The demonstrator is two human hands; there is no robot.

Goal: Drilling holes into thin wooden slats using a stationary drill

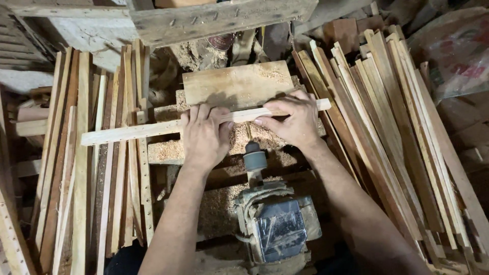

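A long pale wooden strip (132, 132) lies crosswise over a sawdust-covered work surface, slanting up to the right. My left hand (204, 135) presses on its middle with fingers over the top. My right hand (293, 119) grips it nearer the right end. Just below the strip, between my hands, a grey chuck (254, 159) points up from a wrapped electric motor (277, 226). A flat wooden block (237, 84) lies right behind the strip.
Bundles of wooden strips lean at the left (86, 163) and at the right (392, 127). Sawdust (219, 203) covers the bench around the motor. A heavy timber beam (219, 18) crosses overhead at the back. A plastic sack (458, 56) sits at the far right.
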